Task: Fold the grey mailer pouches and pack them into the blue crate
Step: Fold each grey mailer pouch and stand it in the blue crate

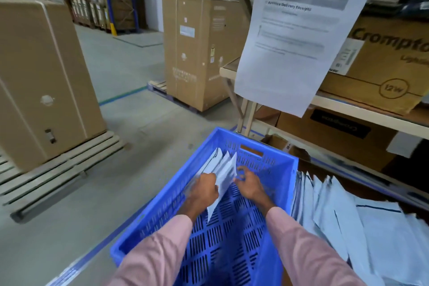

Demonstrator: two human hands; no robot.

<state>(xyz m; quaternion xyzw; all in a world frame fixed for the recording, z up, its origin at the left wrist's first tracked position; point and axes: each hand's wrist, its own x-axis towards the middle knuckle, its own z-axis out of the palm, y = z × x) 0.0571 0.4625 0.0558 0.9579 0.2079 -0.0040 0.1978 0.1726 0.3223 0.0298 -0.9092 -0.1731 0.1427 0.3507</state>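
Both hands (228, 187) on pouches (224, 169) in crate (282, 170)

Pouches (222, 169) stand in crate (287, 183) far end; loose pile (362, 223) right of crate, shelf (362, 109) behind pile.

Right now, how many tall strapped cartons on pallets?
2: one tall strapped carton on the slatted pallet at left, another at centre back. Others may be hidden behind the racks.

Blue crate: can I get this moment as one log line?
step: packing | left hand: grips folded pouches | right hand: beside them, grip unclear | blue crate: mostly bare | unfolded pile: right
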